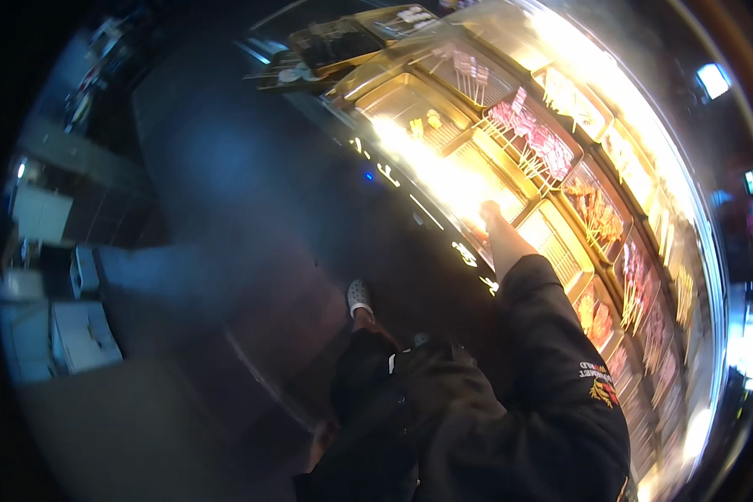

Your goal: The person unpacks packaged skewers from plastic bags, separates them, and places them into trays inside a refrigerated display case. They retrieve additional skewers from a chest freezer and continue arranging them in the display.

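My right hand (494, 221) reaches to the near edge of a lit display case, beside trays of skewers. Its fingers look curled closed, but glare hides what they hold, if anything. Just beyond it lies a gold tray with a wire rack (552, 243). Farther on, pink meat skewers (534, 138) fill one tray and orange-brown skewers (594, 209) another. A tray with a few yellow pieces (432, 119) stands to the left of the hand. Low in the picture, a dim patch of skin by my dark jacket seems to be my left hand (320, 439); its fingers cannot be made out.
Dark trays (333, 46) stand at the case's far left end. Along its right side runs curved glass with strong glare. My foot in a pale clog (359, 296) is on the dark floor. White boxy units (84, 335) stand at the left; haze blurs the middle.
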